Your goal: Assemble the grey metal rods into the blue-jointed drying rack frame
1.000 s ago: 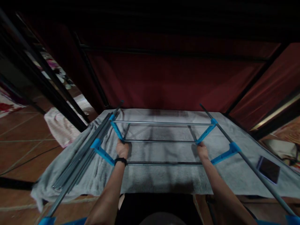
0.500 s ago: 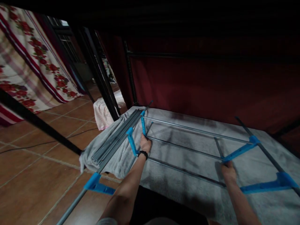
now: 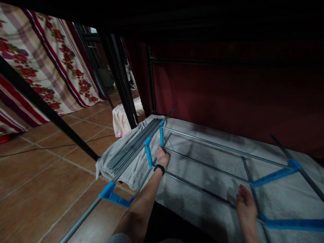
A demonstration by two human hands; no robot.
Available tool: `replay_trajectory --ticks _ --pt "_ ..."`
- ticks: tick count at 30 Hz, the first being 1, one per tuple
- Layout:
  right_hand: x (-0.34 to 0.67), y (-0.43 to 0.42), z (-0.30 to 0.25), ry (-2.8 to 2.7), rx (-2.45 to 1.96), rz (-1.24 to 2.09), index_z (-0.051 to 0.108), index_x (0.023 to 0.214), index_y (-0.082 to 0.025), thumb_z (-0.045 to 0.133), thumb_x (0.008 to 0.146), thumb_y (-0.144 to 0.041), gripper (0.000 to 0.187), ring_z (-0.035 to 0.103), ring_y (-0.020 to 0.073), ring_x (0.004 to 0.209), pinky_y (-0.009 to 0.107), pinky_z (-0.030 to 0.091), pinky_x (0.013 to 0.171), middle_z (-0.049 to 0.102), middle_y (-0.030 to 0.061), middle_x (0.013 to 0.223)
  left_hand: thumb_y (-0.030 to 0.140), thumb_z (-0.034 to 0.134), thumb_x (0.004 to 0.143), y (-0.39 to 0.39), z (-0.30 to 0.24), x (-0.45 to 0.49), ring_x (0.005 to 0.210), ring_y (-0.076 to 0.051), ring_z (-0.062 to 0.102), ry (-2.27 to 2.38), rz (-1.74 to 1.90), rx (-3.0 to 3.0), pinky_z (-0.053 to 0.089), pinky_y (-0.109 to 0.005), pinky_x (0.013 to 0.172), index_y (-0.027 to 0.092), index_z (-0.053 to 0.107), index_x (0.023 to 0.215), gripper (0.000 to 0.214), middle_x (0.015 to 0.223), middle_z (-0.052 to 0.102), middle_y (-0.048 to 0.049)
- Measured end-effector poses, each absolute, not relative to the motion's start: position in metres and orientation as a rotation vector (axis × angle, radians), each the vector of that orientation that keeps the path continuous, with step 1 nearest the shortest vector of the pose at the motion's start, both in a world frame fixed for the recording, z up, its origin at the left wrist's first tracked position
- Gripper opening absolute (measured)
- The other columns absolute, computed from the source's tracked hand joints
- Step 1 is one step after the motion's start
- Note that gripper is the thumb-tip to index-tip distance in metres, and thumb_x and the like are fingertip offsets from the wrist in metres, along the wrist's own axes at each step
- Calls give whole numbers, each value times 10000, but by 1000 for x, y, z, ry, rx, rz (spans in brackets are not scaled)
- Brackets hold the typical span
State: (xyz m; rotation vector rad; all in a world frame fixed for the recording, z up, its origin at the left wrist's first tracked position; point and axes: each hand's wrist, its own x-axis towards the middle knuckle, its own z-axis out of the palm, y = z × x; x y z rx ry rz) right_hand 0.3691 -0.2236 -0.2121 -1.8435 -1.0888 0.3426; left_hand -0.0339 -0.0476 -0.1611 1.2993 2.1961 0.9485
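Note:
A rack frame of grey metal tubes point(image 3: 207, 163) joined by blue plastic brackets lies on a grey blanket. My left hand point(image 3: 162, 156), with a dark band at its wrist, is closed round the frame's left side. A blue bracket point(image 3: 161, 135) rises just beyond its fingers; another blue bracket point(image 3: 148, 152) sits nearer to me. On the right, my right hand point(image 3: 245, 204) is off the frame with fingers apart and nothing in it. It is beside the right side tube, between the far right bracket point(image 3: 275, 173) and the near right bracket point(image 3: 296, 223).
A bundle of loose grey tubes point(image 3: 134, 146) lies on the left of the grey blanket point(image 3: 184, 199). Black metal posts point(image 3: 121, 81) stand at the left, with a dark beam overhead. A maroon cloth point(image 3: 227, 101) hangs behind. A cable point(image 3: 63, 147) crosses the tiled floor.
My right hand has let go of the bracket at the right and drawn back towards me, its fingers opening. My left hand keeps its grip. The view has turned slightly left.

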Motion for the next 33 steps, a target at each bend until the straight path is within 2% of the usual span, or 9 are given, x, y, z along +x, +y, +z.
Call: replay_trajectory --ticks 2,6,9,13,19,24,26,29,33 --pt "340 -245 -215 -1198 -1807 460 670 1154 -177 438 867 -489 483 666 301 1051 450 510 949 705 132 1147 114 579 824 -52 -163 -32 1452 -308 405 2220 957 1305 304 -381 1198 13 254 1550 802 1537 437 -260" --pt "307 -275 -235 -1483 -1677 441 726 1012 -231 450 905 -419 351 705 247 962 351 558 850 748 84 1055 128 544 835 -66 -168 -27 1492 -301 337 2254 1029 1388 273 -386 1223 20 272 1551 773 1583 368 -248" --pt "299 -283 -252 -1670 -1551 425 735 941 -246 445 921 -350 309 722 213 894 296 579 782 756 62 956 108 514 836 -81 -173 -24 1497 -284 330 2208 1127 1496 276 -375 1229 32 335 1530 721 1585 367 -234" --pt "288 -285 -259 -1765 -1537 337 720 903 -256 412 949 -314 317 716 199 789 292 582 705 732 49 866 67 470 840 -101 -176 -18 1491 -256 349 2048 1228 1660 309 -378 1226 95 469 1465 625 1596 367 -184" --pt "278 -284 -257 -1757 -1610 205 688 921 -253 379 1004 -376 343 695 197 772 301 558 695 712 61 890 55 434 872 -122 -174 -5 1366 -230 521 1798 1102 1866 423 -376 1159 163 670 1267 473 1459 551 -127" --pt "282 -280 -265 -1807 -1568 191 686 880 -252 361 1004 -403 380 686 201 717 296 543 636 705 63 827 109 431 923 -124 -163 9 1145 -222 673 1635 991 1894 503 -362 1063 146 722 1184 392 1231 712 -116" --pt "280 -280 -267 -1784 -1585 180 689 883 -257 373 1004 -408 371 688 203 728 303 546 660 710 62 845 153 436 950 -122 -154 16 1087 -222 699 1588 963 1896 530 -358 1017 153 729 1177 371 1182 740 -106" --pt "278 -282 -267 -1748 -1619 166 691 901 -259 399 1005 -414 347 696 207 781 317 552 737 717 60 891 204 444 980 -116 -127 29 1042 -217 719 1514 896 1965 555 -328 947 195 737 1171 349 1137 763 -78" --pt "279 -280 -265 -1824 -1554 172 697 901 -268 430 996 -414 318 697 184 742 279 550 681 716 38 858 213 435 1004 -109 -65 43 994 -204 725 1319 877 2388 561 -307 879 228 720 1195 343 1078 772 -66"
